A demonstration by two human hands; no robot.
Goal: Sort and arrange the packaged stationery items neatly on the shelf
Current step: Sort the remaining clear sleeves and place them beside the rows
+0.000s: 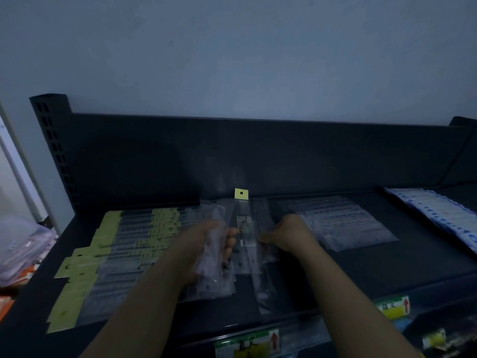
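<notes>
Clear plastic sleeves, slick in the dim light, fill our left hand, which grips a loose bundle of packets over the middle of the shelf. Our right hand, fingers curled, pinches the edge of a long packet whose yellow header points at the back panel.

We judge the risk plain: the sleeves look slippery and loosely held, so the bundle may fan out and slide off the front lip, or the long packet may land askew across its neighbours.

Left of our left hand lies a row of yellow-headed packets, overlapped like tiles and close enough for a forearm to brush and scatter. Right of our right hand sits a flat stack of clear packets, and further right a blue-and-white row. Price labels line the rail beneath our forearms. Blur hides what the packets contain.
</notes>
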